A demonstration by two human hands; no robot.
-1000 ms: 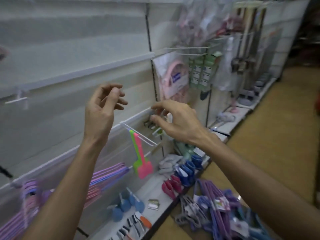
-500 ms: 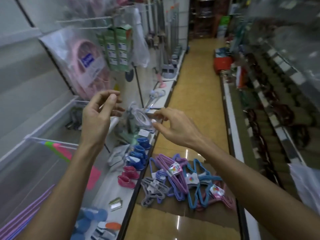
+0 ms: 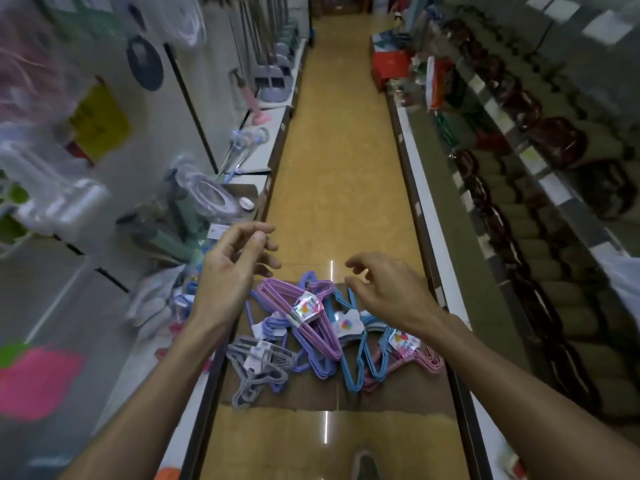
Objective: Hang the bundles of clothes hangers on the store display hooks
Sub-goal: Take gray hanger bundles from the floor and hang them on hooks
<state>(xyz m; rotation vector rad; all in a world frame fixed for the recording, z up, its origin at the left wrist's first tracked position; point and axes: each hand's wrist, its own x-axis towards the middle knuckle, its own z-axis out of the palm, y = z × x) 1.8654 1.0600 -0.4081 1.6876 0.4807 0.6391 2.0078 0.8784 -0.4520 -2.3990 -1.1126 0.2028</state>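
Note:
Several bundles of clothes hangers lie on a brown cardboard sheet point(image 3: 398, 393) on the aisle floor: a purple bundle point(image 3: 301, 320), a blue bundle point(image 3: 356, 355), a pink bundle point(image 3: 412, 355) and a grey bundle point(image 3: 256, 365). My left hand point(image 3: 232, 271) hovers above the pile's left end, fingers loosely curled, holding nothing. My right hand point(image 3: 388, 285) hangs over the pile's right side, fingers spread and empty. Neither hand touches a bundle. No display hooks show clearly in this blurred view.
A white shelf unit point(image 3: 194, 109) with hanging goods runs along the left, its low shelf edge point(image 3: 221, 358) beside the pile. A second shelf row point(image 3: 519, 188) lines the right. The yellow aisle floor point(image 3: 339, 150) stretches ahead. A shoe tip point(image 3: 363, 462) shows at the bottom.
My view has swung from the left shelf wall and its hooks down to the aisle floor. Both empty hands have dropped toward the hanger pile.

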